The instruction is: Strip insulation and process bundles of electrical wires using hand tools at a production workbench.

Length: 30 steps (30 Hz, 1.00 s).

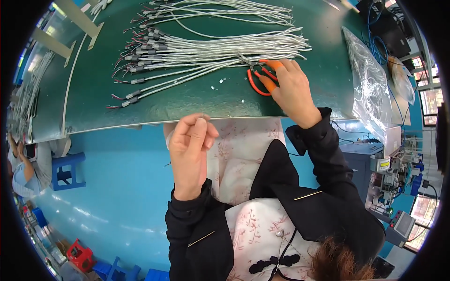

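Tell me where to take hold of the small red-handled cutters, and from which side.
Take the small red-handled cutters around both curved handles, probably from the right and near side, as the right grip does. The handles bow apart toward that side, while the metal jaws point forward and left at the white cables, which would likely crowd an approach there.

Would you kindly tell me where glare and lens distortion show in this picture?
In the head view: bright glare streaks the clear plastic; softer reflections mark the blue floor; the green table bows along its near edge; the right hand and red-handled cutters look fairly sharp.
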### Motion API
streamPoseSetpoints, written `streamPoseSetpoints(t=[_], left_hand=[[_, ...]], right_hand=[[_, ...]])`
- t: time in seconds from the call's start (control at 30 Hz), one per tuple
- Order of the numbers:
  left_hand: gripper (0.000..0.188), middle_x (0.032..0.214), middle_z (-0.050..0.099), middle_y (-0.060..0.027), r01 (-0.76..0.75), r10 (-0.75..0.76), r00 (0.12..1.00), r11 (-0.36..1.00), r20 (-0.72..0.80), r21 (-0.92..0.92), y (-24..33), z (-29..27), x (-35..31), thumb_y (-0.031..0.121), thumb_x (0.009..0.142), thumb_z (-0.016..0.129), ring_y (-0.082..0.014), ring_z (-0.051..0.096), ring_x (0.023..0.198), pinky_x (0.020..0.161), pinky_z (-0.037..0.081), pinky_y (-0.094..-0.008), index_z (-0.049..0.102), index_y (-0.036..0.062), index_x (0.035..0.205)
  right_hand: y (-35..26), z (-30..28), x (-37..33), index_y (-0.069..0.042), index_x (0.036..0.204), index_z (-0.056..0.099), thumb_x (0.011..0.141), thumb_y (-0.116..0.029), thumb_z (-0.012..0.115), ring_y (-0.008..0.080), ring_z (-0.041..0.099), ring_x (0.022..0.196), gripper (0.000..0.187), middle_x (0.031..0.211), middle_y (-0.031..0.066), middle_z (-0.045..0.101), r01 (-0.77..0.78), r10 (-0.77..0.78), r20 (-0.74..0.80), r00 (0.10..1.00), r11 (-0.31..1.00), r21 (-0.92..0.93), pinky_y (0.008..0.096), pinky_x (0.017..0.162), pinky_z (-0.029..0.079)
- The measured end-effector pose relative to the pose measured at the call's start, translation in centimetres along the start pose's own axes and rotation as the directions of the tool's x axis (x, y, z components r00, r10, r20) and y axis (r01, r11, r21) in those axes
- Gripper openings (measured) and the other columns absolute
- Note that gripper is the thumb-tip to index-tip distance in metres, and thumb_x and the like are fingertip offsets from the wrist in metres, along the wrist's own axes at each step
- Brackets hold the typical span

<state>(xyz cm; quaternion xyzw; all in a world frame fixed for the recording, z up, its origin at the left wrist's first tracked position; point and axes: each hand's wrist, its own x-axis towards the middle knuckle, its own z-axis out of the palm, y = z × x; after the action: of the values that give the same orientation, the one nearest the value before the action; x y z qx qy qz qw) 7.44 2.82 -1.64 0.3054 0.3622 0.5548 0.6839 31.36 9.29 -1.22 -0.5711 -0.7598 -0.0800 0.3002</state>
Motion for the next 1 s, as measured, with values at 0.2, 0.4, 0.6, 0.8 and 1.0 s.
streamPoseSetpoints(t=[0.2, 0.4, 0.6, 0.8, 1.0], left_hand=[[0.015, 0.079, 0.062, -0.0047, 0.046, -0.046, 0.999, 0.996, 0.004, -0.076, 0.5, -1.8, -0.9, 0.012, 0.092, 0.055, -0.006, 0.047, 0.065, 0.06, 0.037, -0.02, 0.059, 0.0002, 0.1], [0.014, 0.08, 0.062, -0.0054, 0.037, -0.037, 0.999, 0.999, 0.023, 0.015, 0.6, -2.2, -1.5, 0.012, 0.091, 0.057, -0.0071, 0.047, 0.066, 0.062, 0.038, -0.0211, 0.06, -0.0001, 0.096], [0.013, 0.081, 0.063, -0.0044, -0.055, 0.054, 0.998, 0.994, 0.012, 0.099, -0.2, -0.9, -1.5, 0.01, 0.09, 0.059, -0.0069, 0.053, 0.07, 0.064, 0.041, -0.0201, 0.062, 0.0004, 0.098], [0.014, 0.082, 0.063, -0.0036, -0.113, 0.121, 0.992, 0.976, -0.032, 0.186, -0.8, 0.2, -2.2, 0.008, 0.089, 0.06, -0.0085, 0.058, 0.077, 0.069, 0.044, -0.0213, 0.061, -0.0003, 0.101], [0.015, 0.082, 0.063, -0.0034, -0.103, 0.111, 0.994, 0.967, -0.022, 0.233, -1.7, 0.7, -1.6, 0.008, 0.089, 0.061, -0.0087, 0.058, 0.076, 0.071, 0.045, -0.0215, 0.061, -0.0001, 0.101]], right_hand=[[-0.5, 0.7, -0.3, 0.001, 0.097, 0.062, 0.076, -0.013, 0.069, 0.0301, 0.06, 0.075, 0.026, 0.085, 0.0162, 0.061, 0.009, 0.017, 0.214, 0.977, 0.993, -0.117, 0.0345, 0.062, 0.047], [-1.9, -1.8, -2.2, 0.001, 0.102, 0.059, 0.079, -0.008, 0.064, 0.0193, 0.06, 0.073, 0.025, 0.085, 0.01, 0.062, -0.437, 0.342, 0.338, 0.877, 0.86, 0.263, 0.0295, 0.064, 0.047], [-5.4, -3.9, -4.8, 0.0, 0.109, 0.056, 0.077, -0.005, 0.067, 0.0075, 0.053, 0.068, 0.034, 0.082, -0.0005, 0.058, -0.49, 0.179, 0.484, 0.856, 0.575, 0.654, 0.0233, 0.062, 0.044], [-7.2, -4.3, -5.0, 0.0, 0.106, 0.056, 0.073, -0.009, 0.073, 0.0081, 0.048, 0.064, 0.039, 0.076, 0.0019, 0.056, -0.509, 0.09, 0.61, 0.788, 0.652, 0.562, 0.0231, 0.057, 0.04], [-6.6, -4.4, -4.7, 0.001, 0.105, 0.057, 0.07, -0.016, 0.078, 0.0106, 0.045, 0.062, 0.044, 0.071, 0.0049, 0.053, -0.454, 0.023, 0.626, 0.78, 0.709, 0.54, 0.0252, 0.054, 0.037]])
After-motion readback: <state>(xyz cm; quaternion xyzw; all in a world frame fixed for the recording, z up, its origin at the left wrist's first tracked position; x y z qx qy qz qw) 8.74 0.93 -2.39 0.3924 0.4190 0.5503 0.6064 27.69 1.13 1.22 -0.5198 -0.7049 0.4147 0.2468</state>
